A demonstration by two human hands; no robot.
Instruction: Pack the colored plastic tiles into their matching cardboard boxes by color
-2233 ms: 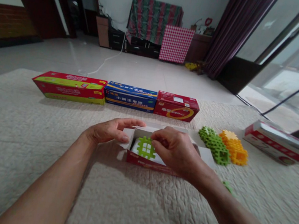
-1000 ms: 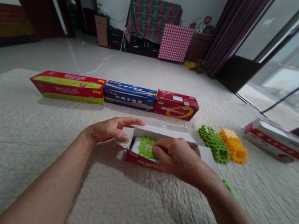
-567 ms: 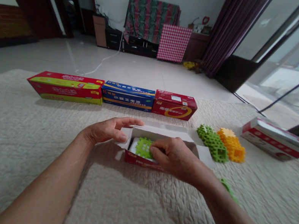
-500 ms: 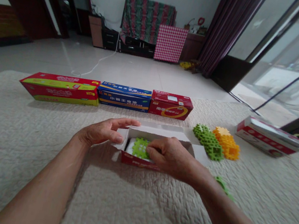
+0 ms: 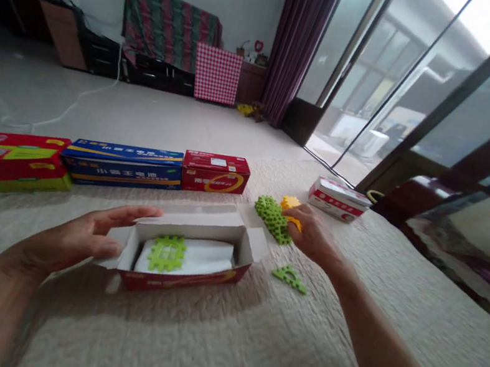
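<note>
An open red cardboard box lies before me with its white flaps folded out. Inside it, a green square toothed plastic piece rests on a white wrapped bundle. My left hand grips the box's left end, thumb on the side flap and fingers at the back flap. To the right, my right hand is closed around yellow plastic pieces, partly hiding them. Beside them stands a stack of green toothed pieces. A green triangular piece lies flat nearer to me.
Along the far side stand a red and yellow-green box, a blue box and a closed red box. A white and red box sits at the back right. All rest on a quilted cream cover.
My right hand has left the green square piece in the box and moved right onto the yellow pieces. The view has turned right. My left hand stays at the box's left end.
</note>
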